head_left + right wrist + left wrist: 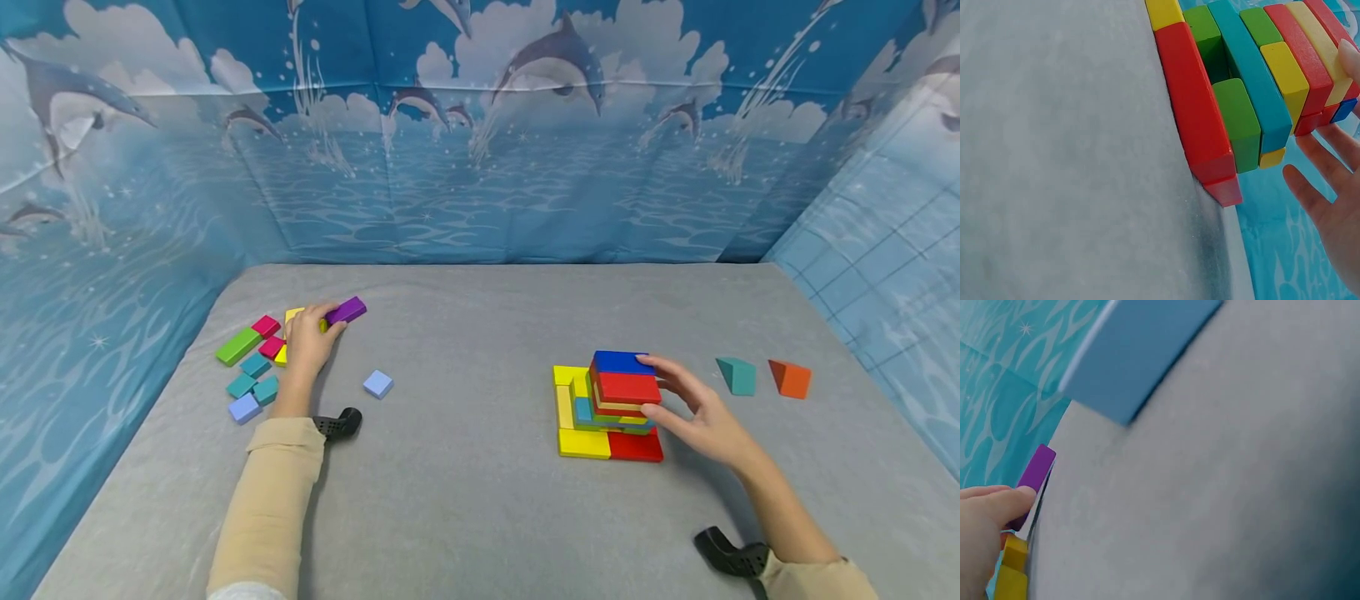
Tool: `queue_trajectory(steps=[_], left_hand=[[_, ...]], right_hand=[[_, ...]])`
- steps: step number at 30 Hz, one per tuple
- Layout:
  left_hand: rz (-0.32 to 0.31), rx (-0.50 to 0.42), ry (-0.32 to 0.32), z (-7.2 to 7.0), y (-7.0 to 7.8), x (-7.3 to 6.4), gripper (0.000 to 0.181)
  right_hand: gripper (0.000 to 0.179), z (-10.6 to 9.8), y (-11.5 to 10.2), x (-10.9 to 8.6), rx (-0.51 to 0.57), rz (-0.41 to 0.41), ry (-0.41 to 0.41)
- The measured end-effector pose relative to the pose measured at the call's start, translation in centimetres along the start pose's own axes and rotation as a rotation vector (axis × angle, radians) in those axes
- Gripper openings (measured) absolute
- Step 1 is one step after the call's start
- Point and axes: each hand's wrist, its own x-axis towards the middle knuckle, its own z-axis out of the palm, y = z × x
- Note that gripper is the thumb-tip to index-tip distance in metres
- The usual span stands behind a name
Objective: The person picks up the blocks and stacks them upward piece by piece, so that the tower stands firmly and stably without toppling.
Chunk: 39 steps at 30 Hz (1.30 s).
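Observation:
My left hand [307,337] pinches a purple block [349,309] between thumb and fingers at the left of the table. Yellow blocks [1011,581] lie beneath and beside that hand, partly hidden by it. On the right, a layered stack of coloured blocks [628,388] rises from a base of flat yellow and red blocks, with a blue block [617,362] on top. My right hand [697,412] touches the stack's upper right side. Its thumb is at the front and a finger at the top corner; in the right wrist view the other fingers are spread and fairly straight.
Near my left hand lie a green block [237,346], magenta blocks [266,326], teal blocks [256,365] and a light blue block [243,408]. Another light blue block [378,384] lies apart. Teal [738,377] and orange [791,379] wedges stand right of the stack.

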Motion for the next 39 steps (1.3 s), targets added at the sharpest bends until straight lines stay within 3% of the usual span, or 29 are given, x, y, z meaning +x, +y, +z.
queue_trajectory(steps=[3, 6, 11, 15, 21, 24, 29, 34, 39], left_hand=[[0.017, -0.026, 0.038, 0.2, 0.7, -0.1, 0.037], [0.092, -0.109, 0.070, 0.4, 2.5, -0.1, 0.037], [0.326, -0.289, 0.071, 1.3, 7.4, -0.2, 0.033], [0.509, -0.381, 0.060, 2.5, 11.8, -1.0, 0.030], [0.672, -0.462, -0.062, 4.3, 18.2, -3.6, 0.030], [0.712, -0.482, -0.146, 5.3, 20.9, -5.1, 0.031], [0.743, -0.519, -0.220, 6.5, 24.3, -6.6, 0.030], [0.748, -0.539, -0.289, 7.3, 26.6, -7.5, 0.031], [0.753, -0.494, -0.352, 7.8, 28.0, -8.0, 0.033]], right_hand=[[0.064, 0.0, 0.0, 0.0, -0.001, -0.002, 0.000], [0.065, 0.0, 0.1, 0.0, 0.000, 0.000, 0.000], [0.065, 0.0, 0.1, 0.1, -0.008, 0.011, 0.003], [0.064, 0.0, 0.1, 0.1, -0.009, 0.013, 0.003], [0.064, 0.0, 0.1, 0.0, 0.000, 0.016, 0.000], [0.064, 0.0, 0.1, 0.0, -0.002, 0.010, 0.003], [0.068, 0.0, 0.1, 0.1, 0.002, -0.005, 0.005], [0.077, 0.0, 0.3, 0.2, 0.027, -0.014, 0.009], [0.086, -0.3, 0.6, 0.2, 0.054, -0.044, 0.001]])
